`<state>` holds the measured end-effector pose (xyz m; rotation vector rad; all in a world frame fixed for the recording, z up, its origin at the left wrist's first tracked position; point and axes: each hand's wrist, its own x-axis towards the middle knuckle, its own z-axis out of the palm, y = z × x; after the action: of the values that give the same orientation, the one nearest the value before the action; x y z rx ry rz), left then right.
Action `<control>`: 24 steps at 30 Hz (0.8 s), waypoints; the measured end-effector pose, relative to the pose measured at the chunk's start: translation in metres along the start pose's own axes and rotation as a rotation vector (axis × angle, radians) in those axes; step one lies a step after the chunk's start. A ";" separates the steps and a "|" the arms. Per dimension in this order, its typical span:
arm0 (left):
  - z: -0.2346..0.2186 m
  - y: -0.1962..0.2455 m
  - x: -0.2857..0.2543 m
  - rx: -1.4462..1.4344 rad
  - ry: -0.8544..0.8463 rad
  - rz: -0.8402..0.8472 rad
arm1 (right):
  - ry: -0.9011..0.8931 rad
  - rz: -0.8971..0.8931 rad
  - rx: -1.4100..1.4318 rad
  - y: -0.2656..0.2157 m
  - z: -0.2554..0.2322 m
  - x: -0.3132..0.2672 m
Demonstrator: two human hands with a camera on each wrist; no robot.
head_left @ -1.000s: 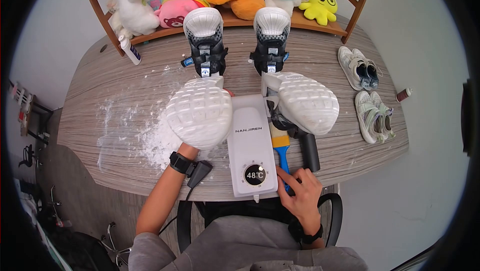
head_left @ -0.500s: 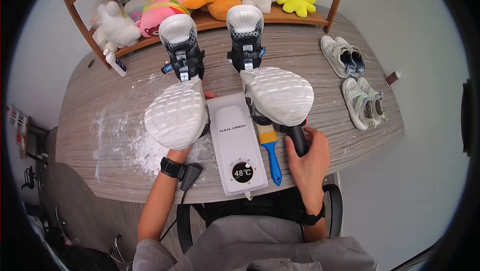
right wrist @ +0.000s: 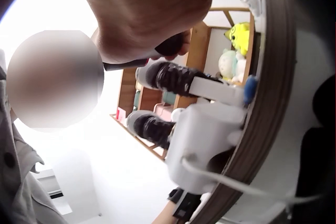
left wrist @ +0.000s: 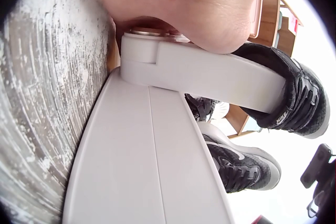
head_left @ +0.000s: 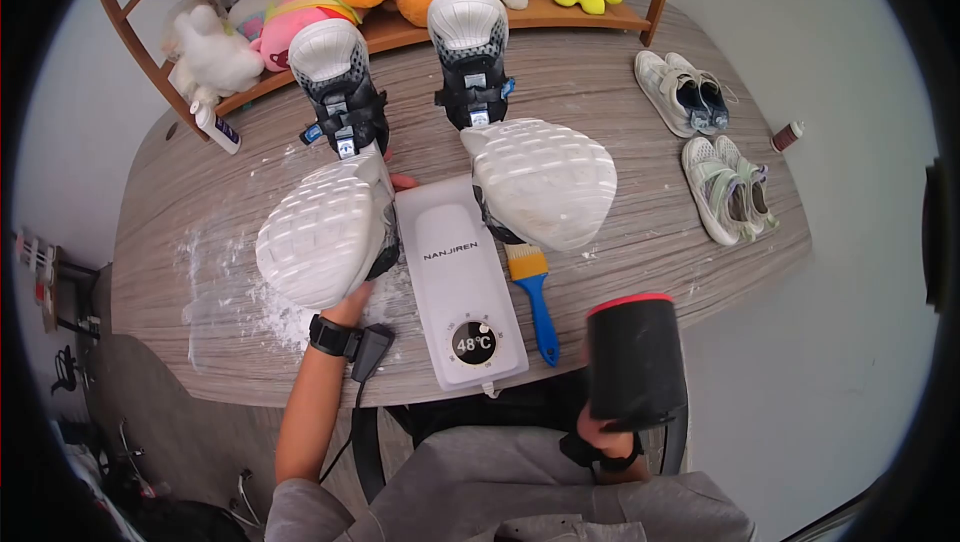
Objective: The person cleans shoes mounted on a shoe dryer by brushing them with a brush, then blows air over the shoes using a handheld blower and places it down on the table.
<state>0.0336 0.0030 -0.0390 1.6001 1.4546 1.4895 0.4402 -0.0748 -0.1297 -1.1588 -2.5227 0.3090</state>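
Note:
The left hand (head_left: 348,307) reaches behind a white-soled shoe (head_left: 325,232); in the left wrist view the palm (left wrist: 184,8) lies over the joint of the white NANJIREN dryer's arm (left wrist: 210,71). Its fingertips show past the far end of the dryer (head_left: 460,252), whose dial reads 48°C. Another white sole (head_left: 545,182) and two black-and-white shoes stand around it. My right hand (head_left: 605,434) grips a black cylindrical tool (head_left: 635,362) with a red rim, near the table's front edge. In the right wrist view the fingers of the hand (right wrist: 152,14) curl round its dark handle (right wrist: 131,65).
A blue brush (head_left: 540,317) lies right of the dryer. White powder (head_left: 285,317) is scattered at left. Two pairs of shoes (head_left: 715,192) and a small bottle (head_left: 787,136) stand at right. A white bottle (head_left: 217,129) and a shelf of plush toys (head_left: 400,37) are behind.
The right hand has gone from beside the brush to the black tool, taken it and drawn it toward the body. The left hand remains at the dryer; the head view has shifted.

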 end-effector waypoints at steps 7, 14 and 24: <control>-0.001 -0.012 0.000 -0.274 0.020 -0.070 | 0.061 -0.020 0.037 0.011 0.032 -0.041; 0.002 -0.027 0.000 -0.570 0.064 -0.147 | 0.098 -0.055 0.053 0.005 0.028 -0.036; 0.003 -0.007 0.009 -0.566 0.065 -0.108 | 0.160 -0.094 0.084 -0.008 0.024 -0.020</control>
<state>0.0327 0.0144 -0.0423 1.1204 1.0014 1.7045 0.4371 -0.0961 -0.1538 -0.9890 -2.3924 0.2836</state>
